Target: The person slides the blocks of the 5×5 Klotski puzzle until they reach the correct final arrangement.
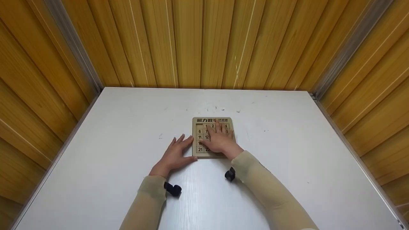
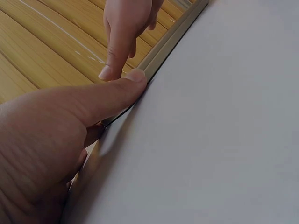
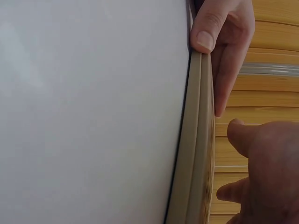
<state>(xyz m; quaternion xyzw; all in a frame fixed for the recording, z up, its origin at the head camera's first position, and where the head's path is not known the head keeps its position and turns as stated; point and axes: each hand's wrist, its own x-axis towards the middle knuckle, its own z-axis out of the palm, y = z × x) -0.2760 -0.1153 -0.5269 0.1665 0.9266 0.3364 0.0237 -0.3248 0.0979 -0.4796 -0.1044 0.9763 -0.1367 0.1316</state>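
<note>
A beige number sliding puzzle [image 1: 209,156] lies flat on the white table, with dark Chinese lettering along its far edge. Numbered tiles such as 1, 6, 11 and 21 show in its grid, and one slot at the far left corner has no tile. My left hand [image 1: 175,155] lies along the puzzle's left side, fingers extended, its thumb touching the near left corner. In the right wrist view, that thumb rests against the board's side [image 3: 191,140]. Over the tiles my right hand [image 1: 220,140] spreads its fingers, hiding much of the middle and right of the grid.
The white table [image 1: 111,143] spreads around the puzzle, with small dark marks beyond it. Yellow wood-patterned panels [image 1: 188,44] stand behind and on both sides, joined by grey metal strips. A black camera mount [image 1: 174,190] sits on each wrist, over beige sleeves.
</note>
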